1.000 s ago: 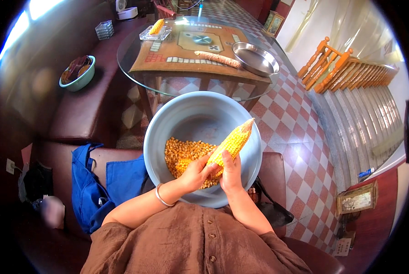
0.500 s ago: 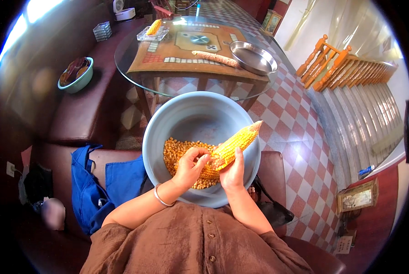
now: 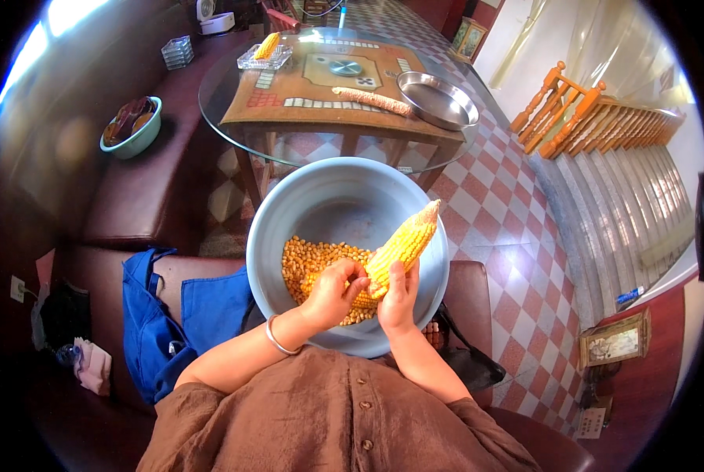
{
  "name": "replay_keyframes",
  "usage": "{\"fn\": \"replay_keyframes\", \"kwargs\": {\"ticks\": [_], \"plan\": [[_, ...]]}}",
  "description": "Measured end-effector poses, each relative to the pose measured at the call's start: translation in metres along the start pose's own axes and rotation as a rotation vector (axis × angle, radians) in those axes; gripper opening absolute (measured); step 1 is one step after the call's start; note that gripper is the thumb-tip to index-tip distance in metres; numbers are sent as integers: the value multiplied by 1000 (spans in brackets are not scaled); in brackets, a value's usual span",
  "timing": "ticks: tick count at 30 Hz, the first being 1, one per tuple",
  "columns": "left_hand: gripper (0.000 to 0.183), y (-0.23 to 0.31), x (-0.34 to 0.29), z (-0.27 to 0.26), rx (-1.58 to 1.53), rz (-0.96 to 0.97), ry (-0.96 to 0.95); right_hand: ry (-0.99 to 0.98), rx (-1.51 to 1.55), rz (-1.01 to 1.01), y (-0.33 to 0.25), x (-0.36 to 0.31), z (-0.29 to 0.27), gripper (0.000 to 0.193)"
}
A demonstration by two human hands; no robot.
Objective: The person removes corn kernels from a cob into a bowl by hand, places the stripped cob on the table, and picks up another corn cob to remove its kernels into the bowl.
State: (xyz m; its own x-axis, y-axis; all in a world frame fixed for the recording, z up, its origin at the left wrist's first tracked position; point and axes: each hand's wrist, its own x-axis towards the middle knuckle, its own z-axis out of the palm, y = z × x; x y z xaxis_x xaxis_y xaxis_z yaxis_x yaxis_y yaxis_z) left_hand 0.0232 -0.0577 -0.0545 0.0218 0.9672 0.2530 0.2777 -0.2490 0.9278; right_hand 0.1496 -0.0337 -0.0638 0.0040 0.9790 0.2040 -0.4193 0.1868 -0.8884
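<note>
An ear of yellow corn point(image 3: 403, 250) rests in my right hand point(image 3: 399, 297), its brownish tip pointing up and to the right. The fingers wrap around its lower half, thumb along the near side. Beside the ear's lower end is my left hand point(image 3: 335, 293), fingers curled and thumb pressed in; whatever the fingertips pinch is hidden. Both hands are over a large grey-blue basin point(image 3: 277, 206). Loose corn kernels point(image 3: 309, 259) are heaped in its bottom, and what looks like another ear lies partly hidden beneath my hands.
Ahead stands a glass-topped table point(image 3: 210, 106) with a bare cob point(image 3: 372, 101), a round metal pan point(image 3: 438, 98) and another ear of corn point(image 3: 267, 46) on a glass dish. A blue cloth bag point(image 3: 151, 322) lies left of the basin. A green bowl point(image 3: 143, 140) sits on the bench.
The ear has tilted more upright and its tip has shifted slightly left. My left hand has moved a little right and down, staying at the ear's lower end.
</note>
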Motion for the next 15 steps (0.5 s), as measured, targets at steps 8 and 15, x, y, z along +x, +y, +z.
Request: {"fn": "replay_keyframes", "kwargs": {"ticks": [8,15], "plan": [[9,-9,3,3,412,259,-47,99,-30,103,-3,-2,3,40],[19,-14,-1,-1,-590,-296,-262,-86,-340,-266,-9,-4,15,51]]}}
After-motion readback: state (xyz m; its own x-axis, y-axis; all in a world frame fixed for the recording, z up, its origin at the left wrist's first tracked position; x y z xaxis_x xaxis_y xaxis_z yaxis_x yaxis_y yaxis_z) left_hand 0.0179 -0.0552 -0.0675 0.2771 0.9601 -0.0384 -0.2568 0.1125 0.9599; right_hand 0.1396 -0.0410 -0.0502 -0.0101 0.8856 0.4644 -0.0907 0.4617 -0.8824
